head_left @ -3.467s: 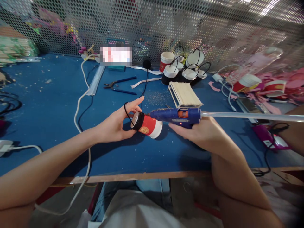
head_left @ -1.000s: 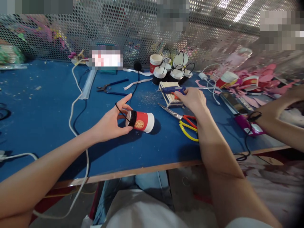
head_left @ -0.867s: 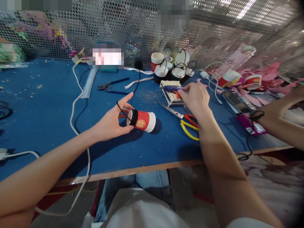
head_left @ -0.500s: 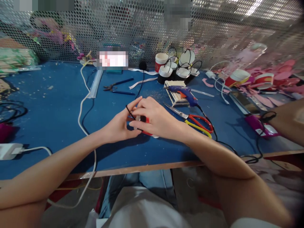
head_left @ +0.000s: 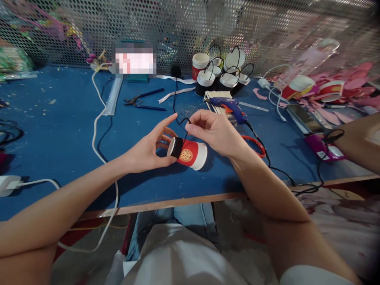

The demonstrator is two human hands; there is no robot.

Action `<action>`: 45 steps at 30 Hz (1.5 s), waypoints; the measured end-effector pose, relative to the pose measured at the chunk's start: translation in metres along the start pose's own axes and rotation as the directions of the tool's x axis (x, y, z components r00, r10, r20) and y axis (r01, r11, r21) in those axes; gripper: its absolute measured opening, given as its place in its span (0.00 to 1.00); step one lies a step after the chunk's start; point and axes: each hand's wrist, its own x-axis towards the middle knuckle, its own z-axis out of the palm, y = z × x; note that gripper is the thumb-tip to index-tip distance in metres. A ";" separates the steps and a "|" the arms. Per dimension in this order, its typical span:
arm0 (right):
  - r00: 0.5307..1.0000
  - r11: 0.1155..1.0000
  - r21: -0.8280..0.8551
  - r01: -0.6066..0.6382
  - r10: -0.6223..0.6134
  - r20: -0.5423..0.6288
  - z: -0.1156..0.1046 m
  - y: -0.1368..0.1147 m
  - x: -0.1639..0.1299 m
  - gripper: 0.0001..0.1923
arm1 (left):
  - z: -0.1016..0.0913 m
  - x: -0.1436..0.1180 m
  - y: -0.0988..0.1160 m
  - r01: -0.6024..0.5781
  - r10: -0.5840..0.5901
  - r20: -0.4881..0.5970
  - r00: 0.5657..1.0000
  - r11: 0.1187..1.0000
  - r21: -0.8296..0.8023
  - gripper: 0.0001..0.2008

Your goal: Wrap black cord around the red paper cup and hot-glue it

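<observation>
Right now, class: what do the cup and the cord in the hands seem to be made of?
Cup: probably paper, matte red print, white rim, black band at its base. Cord: thin black flexible string, perhaps elastic; it bends between both hands.

A blue table (head_left: 53, 130) runs up to a perforated metal screen (head_left: 178, 27) at the far side. A glue gun (head_left: 227, 105) lies on a stack of wooden sticks (head_left: 218, 95) right of centre, with red-handled scissors (head_left: 255, 143) nearer. Finished cups (head_left: 221, 75) with black loops cluster far behind them. Pliers (head_left: 142, 101) lie far left of centre, beside a white ribbon (head_left: 175, 94). A white cable (head_left: 96, 130) snakes down the left. Pink paper cutouts (head_left: 350, 91) pile far right, and a phone (head_left: 303, 122) lies near them. A co-worker's arm (head_left: 360, 138) enters at the right edge.
</observation>
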 end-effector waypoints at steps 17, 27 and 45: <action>0.999 0.991 -0.120 -0.052 0.053 0.003 0.008 0.017 -0.003 0.10 | 0.004 -0.002 0.004 0.006 -0.006 0.001 1.000 0.999 0.050 0.46; 0.993 0.986 -0.140 -0.086 0.097 0.070 0.012 0.021 -0.006 0.08 | 0.005 -0.003 -0.002 -0.144 0.147 0.000 0.989 0.967 0.212 0.45; 0.998 0.972 -0.229 -0.045 0.052 0.024 0.019 0.019 -0.011 0.09 | -0.002 0.001 0.001 0.099 -0.101 0.026 0.995 0.994 0.045 0.38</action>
